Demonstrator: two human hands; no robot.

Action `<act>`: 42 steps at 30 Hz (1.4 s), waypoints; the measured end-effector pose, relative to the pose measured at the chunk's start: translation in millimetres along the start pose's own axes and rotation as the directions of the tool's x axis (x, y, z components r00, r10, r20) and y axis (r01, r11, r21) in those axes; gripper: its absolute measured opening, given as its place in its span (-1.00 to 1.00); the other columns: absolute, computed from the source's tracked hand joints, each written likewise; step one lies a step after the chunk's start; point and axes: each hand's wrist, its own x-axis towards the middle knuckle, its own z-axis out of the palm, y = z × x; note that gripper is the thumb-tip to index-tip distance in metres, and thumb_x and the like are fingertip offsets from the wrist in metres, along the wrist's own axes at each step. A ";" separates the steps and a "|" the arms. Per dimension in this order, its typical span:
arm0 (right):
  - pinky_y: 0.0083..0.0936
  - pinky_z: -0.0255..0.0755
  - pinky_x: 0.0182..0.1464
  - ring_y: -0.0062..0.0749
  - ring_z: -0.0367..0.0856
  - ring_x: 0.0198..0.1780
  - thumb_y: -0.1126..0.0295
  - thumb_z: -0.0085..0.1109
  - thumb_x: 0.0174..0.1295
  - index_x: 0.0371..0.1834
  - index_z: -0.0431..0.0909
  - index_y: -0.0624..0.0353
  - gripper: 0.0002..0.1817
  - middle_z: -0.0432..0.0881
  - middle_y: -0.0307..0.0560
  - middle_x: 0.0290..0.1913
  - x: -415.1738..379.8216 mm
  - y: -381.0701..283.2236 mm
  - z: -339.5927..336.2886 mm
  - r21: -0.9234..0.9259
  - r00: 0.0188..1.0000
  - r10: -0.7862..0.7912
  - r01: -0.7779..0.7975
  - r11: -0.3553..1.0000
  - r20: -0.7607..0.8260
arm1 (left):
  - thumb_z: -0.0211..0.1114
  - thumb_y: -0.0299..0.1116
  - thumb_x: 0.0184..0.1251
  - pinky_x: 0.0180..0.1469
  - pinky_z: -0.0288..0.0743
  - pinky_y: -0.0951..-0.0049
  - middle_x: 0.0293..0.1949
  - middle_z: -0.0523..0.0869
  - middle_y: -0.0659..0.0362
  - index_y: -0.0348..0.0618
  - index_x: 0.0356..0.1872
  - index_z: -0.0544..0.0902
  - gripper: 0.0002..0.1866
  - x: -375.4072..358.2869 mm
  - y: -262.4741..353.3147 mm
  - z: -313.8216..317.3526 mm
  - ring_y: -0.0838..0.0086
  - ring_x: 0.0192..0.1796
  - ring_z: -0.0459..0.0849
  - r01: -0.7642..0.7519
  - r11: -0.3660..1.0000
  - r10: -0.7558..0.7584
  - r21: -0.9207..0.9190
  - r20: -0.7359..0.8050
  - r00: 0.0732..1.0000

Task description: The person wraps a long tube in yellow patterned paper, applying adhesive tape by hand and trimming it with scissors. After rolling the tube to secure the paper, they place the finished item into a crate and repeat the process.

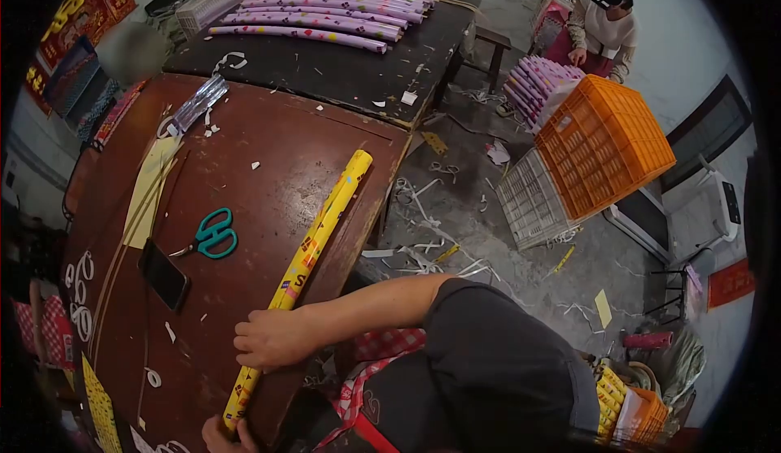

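A long yellow roll of patterned wrapping paper lies slanted along the right edge of the brown table. My right hand is closed around the roll a little above its near end. My left hand, only partly in view at the bottom edge, grips that near end. Teal-handled scissors and a black phone lie on the table to the left of the roll.
Several purple paper rolls lie on a darker table behind. A person sits at the far right beside more purple rolls, an orange crate and a white crate. Paper scraps litter the floor.
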 end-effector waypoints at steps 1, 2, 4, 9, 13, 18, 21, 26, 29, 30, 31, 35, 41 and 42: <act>-0.36 0.44 -0.24 -0.30 0.54 -0.12 0.06 0.31 0.12 -0.15 0.59 0.09 -0.62 0.55 -0.19 -0.24 0.3 -0.5 -0.2 0.003 1.000 0.001 -0.001 1.000 0.001 | 0.31 -0.25 0.41 0.20 0.32 -0.01 0.11 0.59 -0.11 -0.31 0.19 0.59 -0.56 -1.1 0.1 0.5 0.00 0.18 0.53 0.010 1.000 -0.010 0.000 -0.003 1.000; -0.36 0.45 -0.23 -0.30 0.54 -0.11 0.06 0.31 0.12 -0.15 0.60 0.09 -0.62 0.55 -0.19 -0.23 1.0 -0.9 -0.9 0.011 1.000 0.005 -0.005 1.000 0.015 | 0.30 -0.25 0.41 0.20 0.33 0.00 0.11 0.60 -0.11 -0.31 0.19 0.59 -0.56 -1.8 0.1 1.0 0.00 0.18 0.53 0.019 1.000 -0.019 0.001 -0.005 1.000; -0.35 0.45 -0.23 -0.29 0.54 -0.11 0.05 0.31 0.12 -0.15 0.60 0.09 -0.62 0.56 -0.19 -0.23 0.8 -0.7 -2.1 0.014 0.999 0.019 -0.020 1.000 0.028 | 0.30 -0.25 0.41 0.20 0.33 0.00 0.11 0.60 -0.11 -0.31 0.19 0.59 -0.56 -0.3 -0.1 1.9 0.00 0.17 0.53 0.026 1.000 -0.026 0.003 -0.008 1.000; -0.33 0.45 -0.22 -0.28 0.55 -0.11 0.05 0.32 0.11 -0.15 0.60 0.07 -0.62 0.57 -0.19 -0.22 -0.6 -0.3 -1.4 0.026 0.999 -0.004 0.002 1.000 0.047 | 0.29 -0.25 0.43 0.19 0.34 0.01 0.10 0.60 -0.11 -0.31 0.20 0.58 -0.57 -1.7 -1.4 0.9 0.00 0.17 0.54 0.059 0.998 -0.059 0.008 -0.028 0.998; -0.33 0.45 -0.23 -0.28 0.55 -0.11 0.05 0.32 0.10 -0.16 0.60 0.06 -0.62 0.57 -0.20 -0.23 -0.4 0.4 -0.9 0.007 0.998 0.001 -0.002 1.000 0.062 | 0.28 -0.25 0.43 0.19 0.34 0.02 0.10 0.60 -0.11 -0.30 0.20 0.58 -0.57 -2.6 -2.2 2.9 0.00 0.16 0.55 0.092 0.996 -0.092 -0.001 -0.057 0.994; -0.35 0.43 -0.22 -0.30 0.54 -0.11 0.04 0.33 0.09 -0.17 0.61 0.05 -0.63 0.57 -0.21 -0.23 1.1 2.1 0.2 0.038 0.997 0.003 -0.006 0.999 0.078 | 0.27 -0.25 0.45 0.19 0.35 0.04 0.10 0.61 -0.11 -0.30 0.21 0.58 -0.57 -8.9 -2.1 5.3 0.01 0.15 0.56 0.134 0.991 -0.134 -0.011 -0.070 0.988; -0.38 0.39 -0.21 -0.31 0.53 -0.12 0.04 0.33 0.09 -0.19 0.61 0.07 -0.63 0.57 -0.21 -0.24 1.1 0.5 -3.5 0.016 0.997 0.007 -0.008 1.000 0.075 | 0.27 -0.25 0.45 0.19 0.35 0.04 0.10 0.61 -0.11 -0.30 0.21 0.58 -0.58 -14.9 -3.5 5.1 0.01 0.15 0.56 0.160 0.987 -0.160 -0.010 -0.074 0.984; -0.38 0.37 -0.21 -0.31 0.51 -0.12 0.12 0.24 0.15 -0.23 0.63 0.08 -0.72 0.58 -0.22 -0.25 6.4 -15.1 16.1 -0.076 0.998 -0.014 0.010 0.997 -0.055 | 0.26 -0.26 0.46 0.18 0.36 0.06 0.10 0.61 -0.11 -0.30 0.21 0.58 -0.58 -23.7 -5.9 2.9 0.01 0.14 0.57 0.222 0.975 -0.222 -0.011 -0.112 0.969; -0.37 0.36 -0.22 -0.30 0.51 -0.12 0.17 0.18 0.18 -0.26 0.64 0.08 -0.76 0.59 -0.23 -0.26 16.8 -26.1 26.9 -0.115 0.992 -0.060 0.047 0.992 -0.113 | 0.25 -0.26 0.47 0.18 0.36 0.06 0.10 0.61 -0.12 -0.30 0.21 0.58 -0.58 -25.8 11.2 -9.4 0.01 0.13 0.57 0.264 0.964 -0.263 -0.007 -0.141 0.954; -0.38 0.35 -0.24 -0.30 0.50 -0.12 0.19 0.17 0.19 -0.25 0.64 0.08 -0.77 0.58 -0.24 -0.26 20.8 -29.3 29.2 -0.126 0.990 -0.083 0.068 0.990 -0.113 | 0.22 -0.28 0.50 0.14 0.40 0.12 0.09 0.63 -0.11 -0.31 0.21 0.59 -0.61 -17.3 36.8 -18.0 0.04 0.09 0.60 0.267 0.963 -0.259 0.044 -0.131 0.957; -0.38 0.35 -0.24 -0.30 0.50 -0.12 0.19 0.17 0.19 -0.25 0.64 0.08 -0.77 0.58 -0.24 -0.26 23.6 -30.7 28.1 -0.117 0.988 -0.098 0.085 0.990 -0.116 | 0.18 -0.31 0.53 0.10 0.43 0.18 0.08 0.65 -0.10 -0.31 0.20 0.60 -0.64 -14.8 49.7 -23.2 0.06 0.04 0.64 0.272 0.958 -0.260 0.094 -0.121 0.958; -0.37 0.34 -0.24 -0.31 0.50 -0.12 0.22 0.15 0.16 -0.20 0.64 0.09 -0.76 0.57 -0.24 -0.27 21.3 -29.7 28.7 -0.053 0.984 -0.099 0.092 0.994 -0.148 | 0.38 -0.28 0.31 0.17 0.38 0.09 0.07 0.67 -0.03 -0.29 0.02 0.66 -0.65 -36.0 -18.6 28.8 0.04 0.10 0.61 0.055 0.998 -0.035 0.037 -0.411 0.911; -0.38 0.35 -0.22 -0.34 0.49 -0.16 0.27 0.11 0.18 -0.01 0.59 0.14 -0.66 0.54 -0.20 -0.22 9.6 -22.9 14.6 0.013 0.981 -0.103 0.106 0.994 -0.162 | 0.47 -0.39 0.18 0.04 0.50 0.15 -0.09 0.76 -0.02 -0.28 -0.13 0.70 -0.73 -28.1 -6.6 22.6 0.06 -0.03 0.71 -0.103 0.992 0.046 -0.073 -0.553 0.832; -0.37 0.35 -0.22 -0.33 0.50 -0.16 0.27 0.12 0.16 -0.01 0.59 0.13 -0.66 0.54 -0.19 -0.21 9.8 -22.0 9.2 0.011 0.989 -0.098 0.100 0.995 -0.113 | 0.50 -0.43 0.13 0.02 0.51 0.16 -0.11 0.77 -0.01 -0.27 -0.19 0.71 -0.76 -24.5 1.0 18.7 0.07 -0.06 0.73 -0.100 0.989 0.020 -0.107 -0.576 0.817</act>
